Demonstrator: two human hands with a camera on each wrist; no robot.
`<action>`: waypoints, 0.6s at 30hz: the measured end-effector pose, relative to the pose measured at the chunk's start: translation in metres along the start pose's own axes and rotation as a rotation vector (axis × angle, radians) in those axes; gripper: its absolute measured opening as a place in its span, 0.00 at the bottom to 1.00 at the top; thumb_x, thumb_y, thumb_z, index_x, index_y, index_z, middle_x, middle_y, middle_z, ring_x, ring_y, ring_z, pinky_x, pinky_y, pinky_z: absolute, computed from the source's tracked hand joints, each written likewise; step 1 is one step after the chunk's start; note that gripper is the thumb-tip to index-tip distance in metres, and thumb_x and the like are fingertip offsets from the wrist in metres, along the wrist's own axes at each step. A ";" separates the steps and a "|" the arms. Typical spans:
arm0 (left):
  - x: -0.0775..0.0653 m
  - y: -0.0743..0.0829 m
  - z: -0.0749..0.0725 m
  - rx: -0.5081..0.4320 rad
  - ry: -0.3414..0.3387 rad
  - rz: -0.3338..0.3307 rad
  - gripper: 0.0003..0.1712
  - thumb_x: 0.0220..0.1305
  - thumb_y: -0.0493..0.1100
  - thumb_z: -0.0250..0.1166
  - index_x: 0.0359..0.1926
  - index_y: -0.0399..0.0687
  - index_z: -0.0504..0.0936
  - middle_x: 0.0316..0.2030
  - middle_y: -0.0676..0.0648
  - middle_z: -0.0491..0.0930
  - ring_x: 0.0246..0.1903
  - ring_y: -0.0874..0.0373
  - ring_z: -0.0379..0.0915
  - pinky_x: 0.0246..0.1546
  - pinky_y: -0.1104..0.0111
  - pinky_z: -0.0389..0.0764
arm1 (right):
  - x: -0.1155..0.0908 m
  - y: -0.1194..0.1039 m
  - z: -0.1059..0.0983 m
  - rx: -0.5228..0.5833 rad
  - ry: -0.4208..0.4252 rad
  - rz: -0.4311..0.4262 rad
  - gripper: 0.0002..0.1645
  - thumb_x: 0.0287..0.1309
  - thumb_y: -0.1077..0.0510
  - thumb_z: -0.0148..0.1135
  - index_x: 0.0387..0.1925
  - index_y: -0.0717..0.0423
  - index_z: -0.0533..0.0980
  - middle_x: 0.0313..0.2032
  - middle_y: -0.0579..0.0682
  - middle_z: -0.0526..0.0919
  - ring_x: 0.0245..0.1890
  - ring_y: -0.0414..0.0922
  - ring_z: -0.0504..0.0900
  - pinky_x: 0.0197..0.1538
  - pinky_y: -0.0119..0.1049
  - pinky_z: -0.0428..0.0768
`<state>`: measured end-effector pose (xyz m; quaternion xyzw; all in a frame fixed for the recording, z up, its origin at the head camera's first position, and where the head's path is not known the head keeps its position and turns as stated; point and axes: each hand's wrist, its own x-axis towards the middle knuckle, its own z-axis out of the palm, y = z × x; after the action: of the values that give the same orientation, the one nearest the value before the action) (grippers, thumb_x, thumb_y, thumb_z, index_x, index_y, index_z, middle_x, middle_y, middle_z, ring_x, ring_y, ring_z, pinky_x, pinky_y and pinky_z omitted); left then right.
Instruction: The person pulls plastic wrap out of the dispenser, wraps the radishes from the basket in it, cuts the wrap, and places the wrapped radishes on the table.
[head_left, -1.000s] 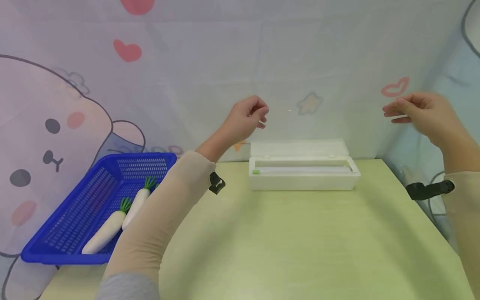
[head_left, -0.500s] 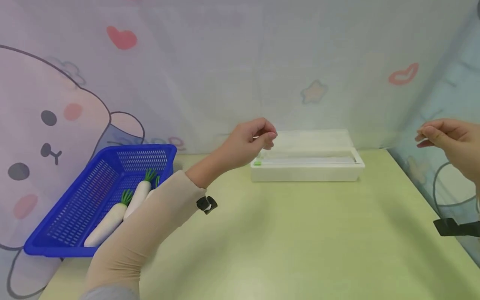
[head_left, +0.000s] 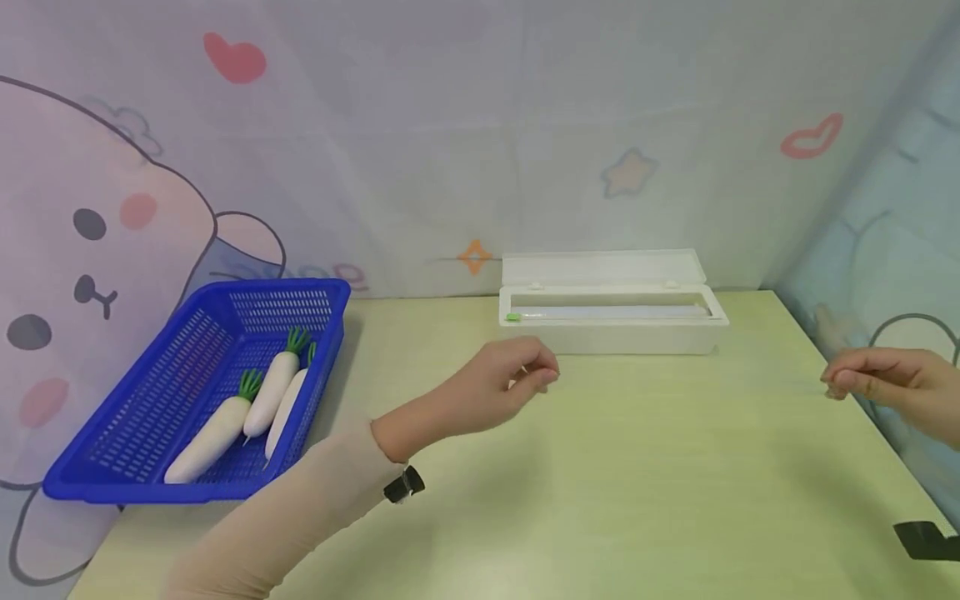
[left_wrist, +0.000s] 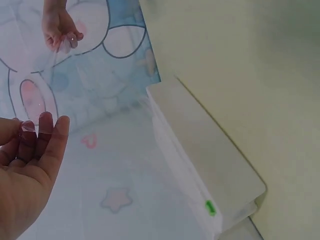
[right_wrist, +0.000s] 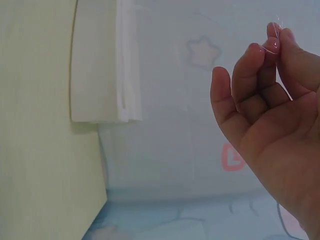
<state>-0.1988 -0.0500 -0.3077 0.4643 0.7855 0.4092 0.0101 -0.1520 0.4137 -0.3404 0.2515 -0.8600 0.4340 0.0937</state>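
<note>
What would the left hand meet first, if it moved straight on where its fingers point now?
Most likely the right hand, facing it across the table; in the head view, nothing solid shows between them. The clear film both seem to pinch would probably slacken. Depth is unclear, though.

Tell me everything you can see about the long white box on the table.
The white box is long, low and narrow, and looks like smooth plastic. Its lid, hinged along the back, stands open toward the backdrop; whether they touch, I can't tell. A pale roll or bar shows inside, and a green tab sits at the left end of the front rim in the head view. The box rests base down on the table, near its far edge. Neither hand touches it.
</note>
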 end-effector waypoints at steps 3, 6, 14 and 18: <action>-0.011 -0.007 0.012 -0.028 -0.025 -0.025 0.03 0.68 0.33 0.56 0.38 0.41 0.76 0.35 0.49 0.78 0.36 0.62 0.76 0.44 0.74 0.78 | -0.010 0.008 0.005 0.021 -0.126 0.042 0.19 0.62 0.78 0.48 0.42 0.58 0.80 0.37 0.38 0.83 0.36 0.32 0.77 0.40 0.18 0.72; -0.021 -0.015 0.025 -0.062 -0.049 -0.075 0.03 0.68 0.33 0.56 0.39 0.41 0.77 0.36 0.49 0.79 0.38 0.63 0.77 0.47 0.74 0.78 | -0.017 0.016 0.012 0.060 -0.234 0.069 0.19 0.64 0.77 0.47 0.44 0.59 0.79 0.38 0.40 0.82 0.38 0.34 0.78 0.41 0.20 0.74; -0.040 -0.036 0.056 -0.068 -0.115 -0.199 0.05 0.70 0.36 0.55 0.40 0.42 0.78 0.39 0.48 0.80 0.42 0.64 0.76 0.49 0.73 0.76 | -0.025 0.034 0.032 0.077 -0.390 0.191 0.15 0.69 0.70 0.46 0.45 0.58 0.78 0.39 0.38 0.82 0.40 0.34 0.78 0.40 0.25 0.76; -0.046 -0.046 0.064 -0.060 -0.133 -0.225 0.06 0.71 0.37 0.54 0.41 0.41 0.78 0.40 0.45 0.80 0.42 0.64 0.75 0.49 0.73 0.76 | -0.028 0.044 0.045 0.153 -0.438 0.208 0.15 0.70 0.70 0.45 0.46 0.60 0.78 0.43 0.36 0.82 0.43 0.32 0.78 0.41 0.26 0.76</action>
<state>-0.1806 -0.0536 -0.3972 0.3987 0.8176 0.3972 0.1219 -0.1483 0.4096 -0.4090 0.2560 -0.8456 0.4404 -0.1596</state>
